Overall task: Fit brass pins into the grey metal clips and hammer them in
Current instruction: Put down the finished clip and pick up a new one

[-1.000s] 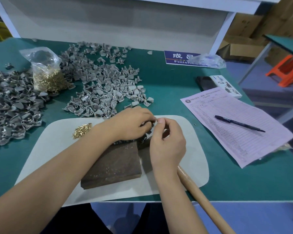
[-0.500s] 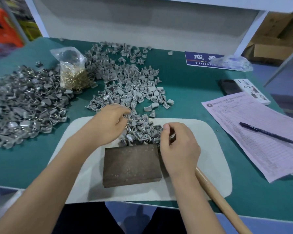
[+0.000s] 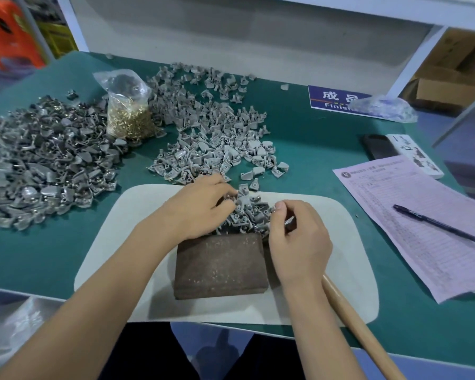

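A small heap of grey metal clips [image 3: 247,212] lies on the white mat [image 3: 115,253], just behind a brown block [image 3: 220,264]. My left hand [image 3: 200,207] sits at the heap's left side, its curled fingers pinching a clip. My right hand [image 3: 296,237] is at the heap's right side, thumb and forefinger pinched on a small metal piece. A hammer's wooden handle [image 3: 359,327] runs out from under my right wrist. A plastic bag of brass pins [image 3: 128,116] stands at the back left.
A wide spread of grey clips [image 3: 217,133] covers the green table behind the mat; a darker pile of clips [image 3: 39,165] lies at the left. At the right lie a pink form [image 3: 422,220] with a pen [image 3: 436,224], a phone [image 3: 379,146] and a blue sign [image 3: 332,97].
My hands were together at the block's far edge; they have parted to either side of the clip heap. The camera has swung left, and the loose pins on the mat are now hidden.
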